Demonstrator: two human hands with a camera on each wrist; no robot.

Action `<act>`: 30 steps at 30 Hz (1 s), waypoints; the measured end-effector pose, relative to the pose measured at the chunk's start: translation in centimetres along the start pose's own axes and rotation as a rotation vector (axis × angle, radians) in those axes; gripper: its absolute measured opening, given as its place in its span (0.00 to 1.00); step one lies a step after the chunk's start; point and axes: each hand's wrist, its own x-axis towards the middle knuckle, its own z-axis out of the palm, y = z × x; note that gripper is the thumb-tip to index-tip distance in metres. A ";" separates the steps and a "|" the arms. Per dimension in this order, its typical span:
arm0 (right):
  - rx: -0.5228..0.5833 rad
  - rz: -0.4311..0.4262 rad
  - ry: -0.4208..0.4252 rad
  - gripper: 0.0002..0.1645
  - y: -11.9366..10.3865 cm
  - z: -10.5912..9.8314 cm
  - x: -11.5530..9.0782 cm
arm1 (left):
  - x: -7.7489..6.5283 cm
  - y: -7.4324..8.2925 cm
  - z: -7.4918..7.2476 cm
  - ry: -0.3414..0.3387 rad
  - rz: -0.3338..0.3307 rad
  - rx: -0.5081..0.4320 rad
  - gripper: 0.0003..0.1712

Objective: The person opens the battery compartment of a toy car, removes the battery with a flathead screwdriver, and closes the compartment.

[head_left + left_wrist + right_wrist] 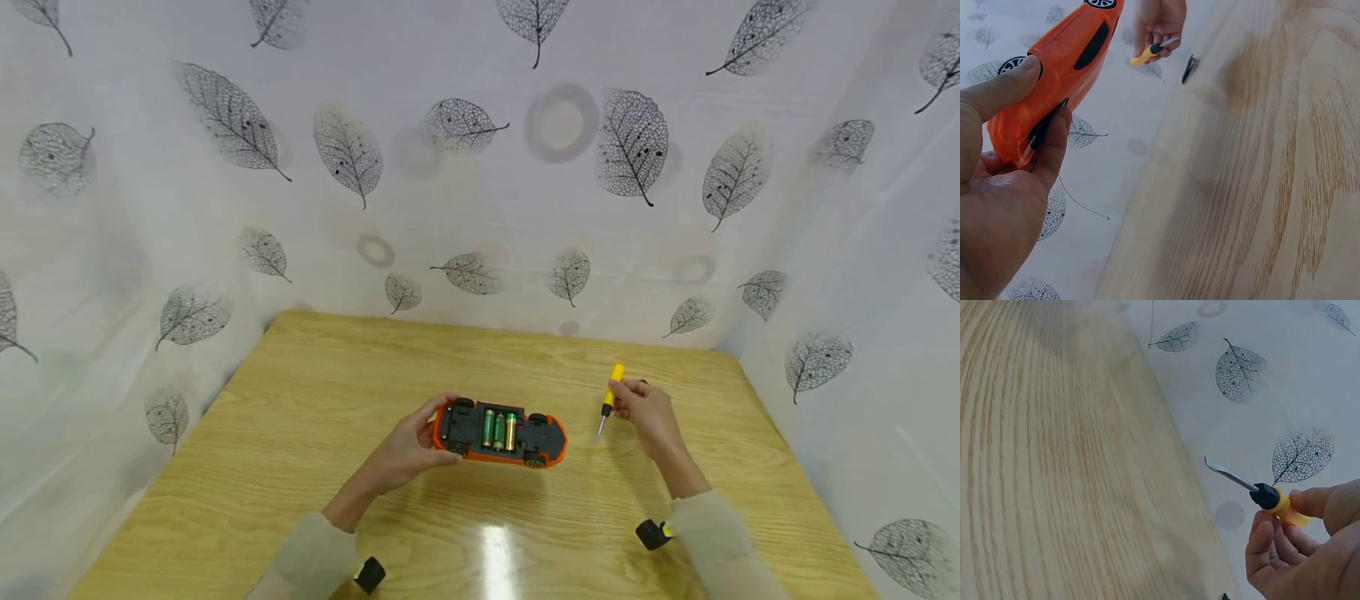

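Observation:
My left hand (405, 452) grips an orange toy car (538, 435) by one end, thumb on one side and fingers on the other. The car's black underside faces up toward the head camera, and three batteries (499, 430) lie side by side in its uncovered compartment. In the left wrist view the car's orange body (1063, 69) and dark windows show. To the right, my right hand (651, 417) pinches a screwdriver (1229, 473) by its yellow handle. Its metal tip points down toward the table in the head view, apart from the car.
A small black piece (1189, 69) lies on the wooden table (337, 375) near the right hand, mostly hidden behind it in the head view. Pale curtains (480, 208) with a leaf print stand around the table's back and sides.

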 end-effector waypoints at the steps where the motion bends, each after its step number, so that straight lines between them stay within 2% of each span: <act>1: -0.005 0.001 0.007 0.27 0.1 0.1 0.0 | 0.0 0.0 0.0 0.001 0.000 0.002 0.48; 19: -0.125 -0.046 0.036 0.26 2.1 1.0 1.3 | -0.2 0.0 0.1 -0.010 -0.002 0.006 0.48; 30: -0.215 -0.057 0.086 0.21 2.8 1.4 2.3 | -0.1 0.1 0.2 -0.014 -0.004 -0.002 0.48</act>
